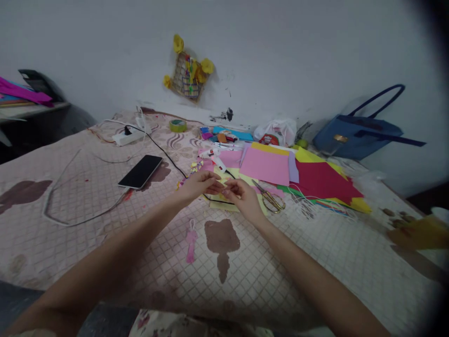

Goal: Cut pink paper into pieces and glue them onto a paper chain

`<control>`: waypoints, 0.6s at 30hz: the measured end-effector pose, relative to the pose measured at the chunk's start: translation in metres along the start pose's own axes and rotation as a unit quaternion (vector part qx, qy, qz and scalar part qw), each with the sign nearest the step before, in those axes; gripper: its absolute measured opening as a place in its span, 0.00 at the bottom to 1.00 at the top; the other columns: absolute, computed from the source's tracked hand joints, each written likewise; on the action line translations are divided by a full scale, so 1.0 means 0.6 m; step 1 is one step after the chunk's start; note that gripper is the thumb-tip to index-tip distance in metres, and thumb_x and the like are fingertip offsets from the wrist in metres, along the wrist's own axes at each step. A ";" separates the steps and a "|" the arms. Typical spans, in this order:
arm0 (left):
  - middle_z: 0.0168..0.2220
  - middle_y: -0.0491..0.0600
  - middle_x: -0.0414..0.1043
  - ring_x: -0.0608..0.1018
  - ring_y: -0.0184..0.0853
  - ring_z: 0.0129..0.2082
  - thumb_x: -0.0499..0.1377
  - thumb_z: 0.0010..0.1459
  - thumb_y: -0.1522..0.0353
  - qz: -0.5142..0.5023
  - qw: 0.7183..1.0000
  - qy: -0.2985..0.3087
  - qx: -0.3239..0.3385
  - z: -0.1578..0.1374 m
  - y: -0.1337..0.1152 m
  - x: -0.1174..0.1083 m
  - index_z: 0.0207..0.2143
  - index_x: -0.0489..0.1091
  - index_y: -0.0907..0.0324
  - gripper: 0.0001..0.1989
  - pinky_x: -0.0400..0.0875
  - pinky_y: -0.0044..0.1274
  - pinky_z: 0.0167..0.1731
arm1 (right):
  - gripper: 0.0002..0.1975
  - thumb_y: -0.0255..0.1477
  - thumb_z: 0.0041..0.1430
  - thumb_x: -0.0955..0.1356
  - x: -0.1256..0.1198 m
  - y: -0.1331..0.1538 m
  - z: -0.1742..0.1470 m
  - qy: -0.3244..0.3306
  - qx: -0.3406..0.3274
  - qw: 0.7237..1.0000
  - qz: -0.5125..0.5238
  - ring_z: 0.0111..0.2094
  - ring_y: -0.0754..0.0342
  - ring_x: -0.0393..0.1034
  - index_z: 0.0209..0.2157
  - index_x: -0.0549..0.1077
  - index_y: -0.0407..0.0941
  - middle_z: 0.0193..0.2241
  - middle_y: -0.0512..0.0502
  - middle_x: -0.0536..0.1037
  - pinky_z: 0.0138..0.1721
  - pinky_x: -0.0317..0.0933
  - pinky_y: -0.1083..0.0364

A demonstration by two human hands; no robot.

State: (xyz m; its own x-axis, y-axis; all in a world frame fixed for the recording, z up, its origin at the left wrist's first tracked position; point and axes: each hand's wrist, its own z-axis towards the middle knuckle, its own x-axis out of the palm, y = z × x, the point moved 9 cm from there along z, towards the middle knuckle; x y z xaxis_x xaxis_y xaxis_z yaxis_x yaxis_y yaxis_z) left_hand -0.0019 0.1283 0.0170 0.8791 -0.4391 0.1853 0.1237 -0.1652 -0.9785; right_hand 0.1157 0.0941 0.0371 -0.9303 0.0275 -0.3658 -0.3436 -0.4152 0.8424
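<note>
Head view: yellow paper [222, 207] lies beneath left fingers [212, 186], right fingers [234, 187]; I cannot tell their grip.

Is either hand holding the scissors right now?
No, the gold-handled scissors lie just to the right of the right hand, ungripped.

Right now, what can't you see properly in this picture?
- What the left hand and right hand hold, if anything: head view, too small and partly covered by the hands themselves.
- Inside the blue bag: head view, its side hides it.
- What the yellow thing at far right is: head view, blurred and cut off by the right edge.
</note>
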 end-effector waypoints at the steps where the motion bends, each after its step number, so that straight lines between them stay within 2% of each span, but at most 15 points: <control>1: 0.31 0.53 0.76 0.78 0.32 0.29 0.54 0.56 0.72 -0.014 1.000 0.013 -0.009 0.005 0.004 0.010 0.35 0.65 0.63 0.04 0.70 0.26 0.35 | 0.11 0.23 0.50 0.64 -0.006 -0.007 0.001 -0.008 0.007 1.000 0.005 0.30 0.55 0.67 0.38 0.69 0.44 0.30 0.48 0.71 0.32 0.64 0.55; 5: 0.31 0.55 0.76 0.78 0.33 0.29 0.54 0.56 0.72 -0.047 0.998 0.030 -0.020 0.016 0.011 0.034 0.37 0.64 0.64 0.05 0.70 0.27 0.35 | 0.13 0.23 0.50 0.65 -0.019 -0.011 -0.002 -0.030 -0.010 0.999 -0.009 0.29 0.56 0.67 0.39 0.69 0.45 0.33 0.47 0.70 0.30 0.64 0.56; 9: 0.29 0.54 0.76 0.79 0.34 0.28 0.54 0.56 0.73 -0.086 0.995 0.036 -0.041 0.022 0.022 0.042 0.38 0.65 0.64 0.07 0.71 0.28 0.36 | 0.07 0.24 0.53 0.65 -0.033 0.009 -0.005 -0.055 -0.063 0.994 -0.075 0.32 0.54 0.66 0.34 0.72 0.46 0.31 0.47 0.70 0.32 0.62 0.56; 13: 0.33 0.56 0.76 0.79 0.35 0.33 0.53 0.57 0.73 -0.155 0.981 0.072 -0.094 0.018 0.036 0.051 0.40 0.66 0.65 0.09 0.70 0.27 0.40 | 0.06 0.23 0.55 0.64 -0.044 0.028 -0.007 -0.073 -0.114 0.983 -0.126 0.34 0.54 0.65 0.31 0.73 0.46 0.29 0.47 0.70 0.35 0.60 0.55; 18: 0.37 0.57 0.75 0.78 0.36 0.39 0.50 0.58 0.72 -0.217 0.963 0.104 -0.124 0.001 0.031 0.059 0.41 0.66 0.65 0.09 0.66 0.27 0.46 | 0.06 0.25 0.57 0.63 -0.045 0.039 -0.009 -0.083 -0.136 0.970 -0.184 0.31 0.54 0.63 0.27 0.68 0.44 0.27 0.48 0.67 0.32 0.57 0.55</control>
State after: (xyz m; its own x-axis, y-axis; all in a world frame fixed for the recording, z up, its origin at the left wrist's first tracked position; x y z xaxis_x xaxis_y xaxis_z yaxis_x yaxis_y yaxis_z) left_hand 0.0316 0.1102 0.0051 0.6549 -0.4453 0.6106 0.3213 -0.5673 -0.7583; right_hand 0.1337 0.0789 0.0646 -0.7667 0.3562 -0.5340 -0.6306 -0.5736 0.5228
